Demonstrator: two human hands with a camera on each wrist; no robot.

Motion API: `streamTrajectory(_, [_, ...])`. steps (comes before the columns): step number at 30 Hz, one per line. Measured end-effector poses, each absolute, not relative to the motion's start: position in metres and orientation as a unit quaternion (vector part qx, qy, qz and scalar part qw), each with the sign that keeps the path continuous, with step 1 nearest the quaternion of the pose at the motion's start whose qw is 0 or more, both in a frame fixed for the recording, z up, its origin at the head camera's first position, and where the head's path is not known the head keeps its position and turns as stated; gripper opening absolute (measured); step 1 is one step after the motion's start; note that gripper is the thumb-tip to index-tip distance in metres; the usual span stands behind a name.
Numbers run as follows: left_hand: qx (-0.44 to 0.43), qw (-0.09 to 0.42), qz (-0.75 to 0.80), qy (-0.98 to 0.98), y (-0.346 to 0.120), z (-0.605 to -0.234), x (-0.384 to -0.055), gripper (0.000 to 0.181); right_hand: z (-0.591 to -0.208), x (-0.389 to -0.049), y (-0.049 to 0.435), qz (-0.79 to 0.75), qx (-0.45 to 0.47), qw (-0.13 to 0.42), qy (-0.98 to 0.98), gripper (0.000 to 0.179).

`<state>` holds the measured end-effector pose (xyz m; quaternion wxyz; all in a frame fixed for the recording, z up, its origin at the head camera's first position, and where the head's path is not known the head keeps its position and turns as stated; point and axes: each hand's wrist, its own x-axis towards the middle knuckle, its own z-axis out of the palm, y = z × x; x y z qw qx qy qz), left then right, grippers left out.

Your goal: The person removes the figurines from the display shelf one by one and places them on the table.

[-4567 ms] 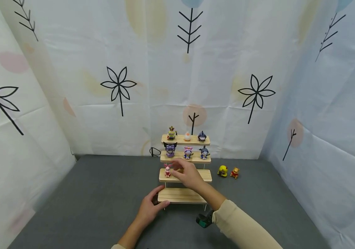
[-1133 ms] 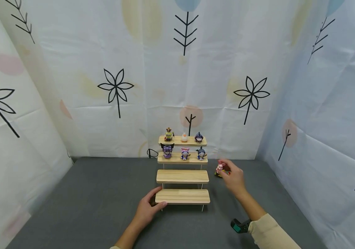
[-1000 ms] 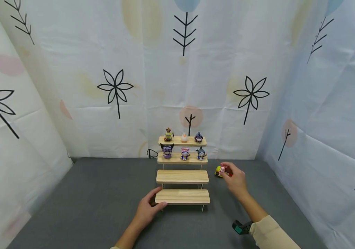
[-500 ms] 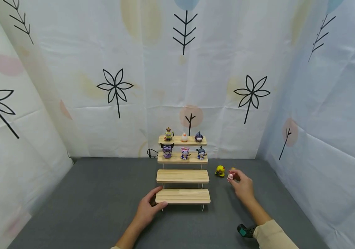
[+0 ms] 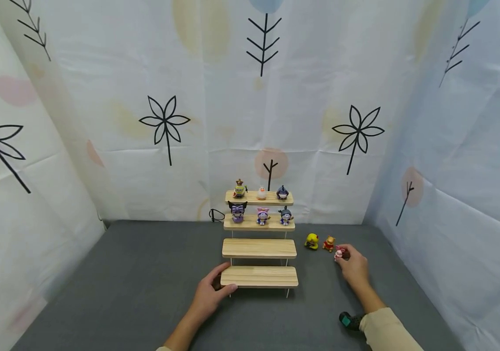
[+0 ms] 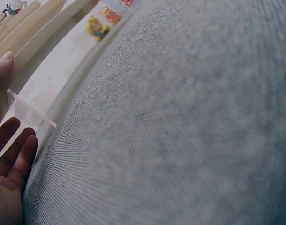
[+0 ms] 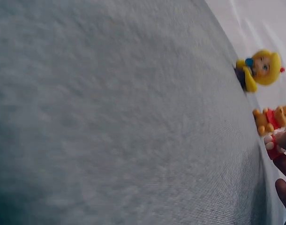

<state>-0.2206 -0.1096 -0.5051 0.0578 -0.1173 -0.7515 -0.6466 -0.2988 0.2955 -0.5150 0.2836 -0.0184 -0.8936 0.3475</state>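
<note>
My right hand [image 5: 356, 269] pinches a small pink figurine [image 5: 338, 254] with long ears, low over the table to the right of a Winnie-the-Pooh figurine [image 5: 329, 243]. In the right wrist view, the thumb and fingers partly cover the pink figurine [image 7: 274, 146]. A yellow-haired figurine [image 5: 312, 241] stands left of the Pooh. My left hand [image 5: 206, 295] holds the left end of the lowest step of a tiered wooden display stand [image 5: 259, 276], thumb at its front edge. In the left wrist view, its other fingers [image 6: 22, 157] extend below the board, by a clear leg.
Several figurines, among them a purple black-eared one [image 5: 238, 213], stand on the stand's upper two steps; the lower two are bare wood. A patterned white cloth [image 5: 232, 122] walls the grey table [image 5: 144, 273]. A black loop [image 5: 217, 215] lies behind the stand.
My right hand has taken the pink figurine off the third step and carried it right, past the yellow-haired figurine and the Pooh, down close to the table. My left hand has stayed at the stand.
</note>
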Motion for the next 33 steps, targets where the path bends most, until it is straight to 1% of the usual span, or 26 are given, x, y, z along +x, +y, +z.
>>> streamTrajectory(7, [-0.118,0.058,-0.641,-0.756,-0.111,-0.505,-0.221,0.06,-0.517,-0.308,0.301,0.346,-0.055,0.253,-0.902,0.024])
streamTrajectory(12, [-0.116,0.057,-0.637,-0.76,-0.112,-0.506,-0.222,0.06,-0.512,-0.313,0.301,0.355,-0.071,0.227,-0.904,0.024])
streamTrajectory(20, [-0.119,0.053,-0.632,-0.764,-0.111,-0.505,-0.222,0.061,-0.51,-0.319,0.305,0.358,-0.09,0.21,-0.905,0.023])
streamTrajectory(28, [-0.117,0.052,-0.63,-0.766,-0.11,-0.502,-0.221,0.061,-0.51,-0.319,0.309,0.348,-0.086,0.202,-0.911,0.028])
streamTrajectory(33, [-0.114,0.053,-0.627,-0.769,-0.11,-0.501,-0.221,0.061,-0.513,-0.319,0.308,0.363,-0.085,0.198,-0.906,0.036])
